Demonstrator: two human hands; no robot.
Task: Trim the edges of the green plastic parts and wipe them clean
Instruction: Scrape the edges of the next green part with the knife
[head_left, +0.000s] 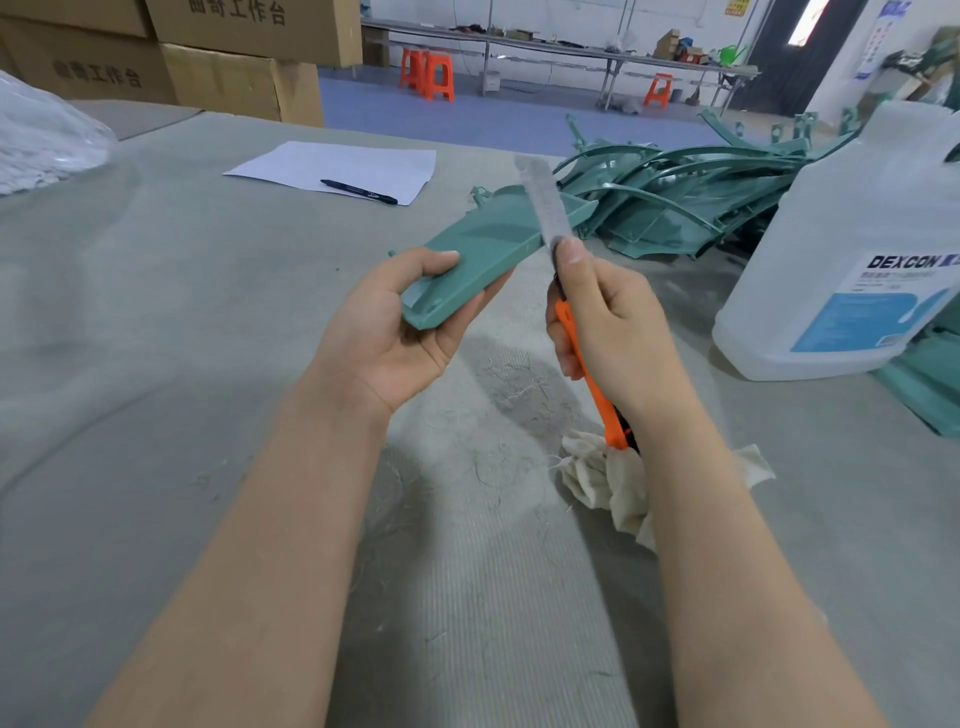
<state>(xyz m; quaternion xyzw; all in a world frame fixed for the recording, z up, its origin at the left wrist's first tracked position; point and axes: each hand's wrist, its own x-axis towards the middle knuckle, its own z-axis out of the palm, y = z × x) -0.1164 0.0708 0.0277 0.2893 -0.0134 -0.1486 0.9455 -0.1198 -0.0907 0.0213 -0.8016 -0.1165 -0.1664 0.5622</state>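
- Left grip (395, 332): fingers curled round the near end of one green part (493, 234), held above the desk (182, 389), long edge turned toward the blade, probably for trimming.
- Right grip (608, 332): closed round an orange knife (605, 410); blade blurred, close beside that edge.
- Cloth (613, 483): under the right grip's forearm, handy for wiping.
- Pile of green parts (675, 202): beyond both grips.
- Bottle (852, 249): right of the knife.
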